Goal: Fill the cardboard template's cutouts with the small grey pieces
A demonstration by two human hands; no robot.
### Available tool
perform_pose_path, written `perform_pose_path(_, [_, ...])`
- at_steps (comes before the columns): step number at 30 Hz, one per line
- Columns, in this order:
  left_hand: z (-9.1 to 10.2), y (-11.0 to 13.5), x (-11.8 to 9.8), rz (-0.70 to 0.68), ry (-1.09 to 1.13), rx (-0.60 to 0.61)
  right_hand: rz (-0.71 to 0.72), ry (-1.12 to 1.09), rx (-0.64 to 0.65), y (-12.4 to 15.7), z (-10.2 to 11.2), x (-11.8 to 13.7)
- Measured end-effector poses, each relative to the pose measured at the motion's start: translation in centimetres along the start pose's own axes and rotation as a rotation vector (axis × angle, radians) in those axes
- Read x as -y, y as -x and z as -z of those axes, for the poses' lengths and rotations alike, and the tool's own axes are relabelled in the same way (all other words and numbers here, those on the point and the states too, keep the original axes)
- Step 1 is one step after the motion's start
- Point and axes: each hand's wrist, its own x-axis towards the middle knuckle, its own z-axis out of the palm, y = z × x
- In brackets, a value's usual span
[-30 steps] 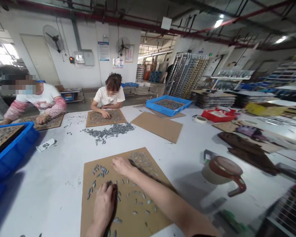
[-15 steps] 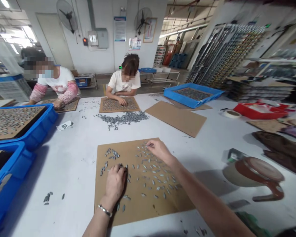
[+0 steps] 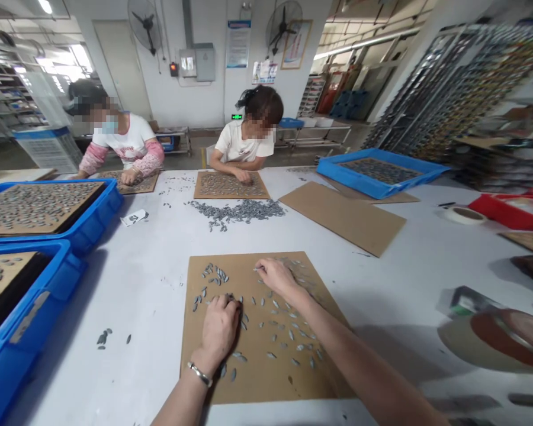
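Note:
A brown board [image 3: 244, 378] lies before me on the white table, with many small grey leaf-shaped pieces [image 3: 272, 355] spread over its right side. A looser cluster of pieces [image 3: 221, 276] sits near its far left corner. My left hand [image 3: 221, 325], with a metal bracelet on the wrist, rests on the board's left half; its fingers are curled over some grey pieces, partly hidden beneath. My right hand [image 3: 276, 278] is at the board's far side, thumb and finger pinched on what looks like one grey piece.
Two people sit across the table [image 3: 151, 319] with similar boards. A pile of grey pieces [image 3: 242, 211] lies between. Blue trays [image 3: 64, 251] stand on the left, another blue tray [image 3: 384, 190] at the back right. A bare board [image 3: 342, 216] and a brown-and-beige mug [image 3: 466, 340] are rightward.
The view has turned, so the scene sits farther right. My right hand has moved left along the board's far side. My left hand stays in about the same place on the board.

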Motion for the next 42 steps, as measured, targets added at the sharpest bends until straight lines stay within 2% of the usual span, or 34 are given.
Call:
perform_pose_path(7, [-0.5,0.2,-0.3,0.012,-0.027,-0.014,0.108,0.077,0.042,0.7,0.0,1.5])
perform_pose_path(13, [-0.3,0.3,-0.1,-0.009,0.002,-0.021,0.346,0.025,0.163,-0.7,-1.2,6.0])
perform_pose_path(18, [-0.2,0.1,0.1,-0.019,-0.017,-0.026,0.321,0.047,0.161,-0.1,-1.7,8.2])
perform_pose_path(21, [-0.1,0.0,0.0,-0.011,-0.025,-0.014,0.244,0.058,0.134,0.4,-0.7,6.8])
perform_pose_path(27, [0.3,-0.1,-0.2,-0.011,-0.01,-0.001,-0.062,0.094,0.051,-1.9,3.1,-0.6])
perform_pose_path(30, [0.3,0.0,-0.1,-0.009,-0.008,0.007,-0.122,0.074,0.067,-3.2,3.5,-2.5])
perform_pose_path(38, [0.1,0.2,-0.2,0.003,0.009,0.021,-0.107,0.052,0.063,-4.0,1.9,-2.1])
perform_pose_path(42, [0.1,0.2,-0.3,0.0,-0.026,0.012,0.058,0.014,0.055,-3.2,1.4,0.3])
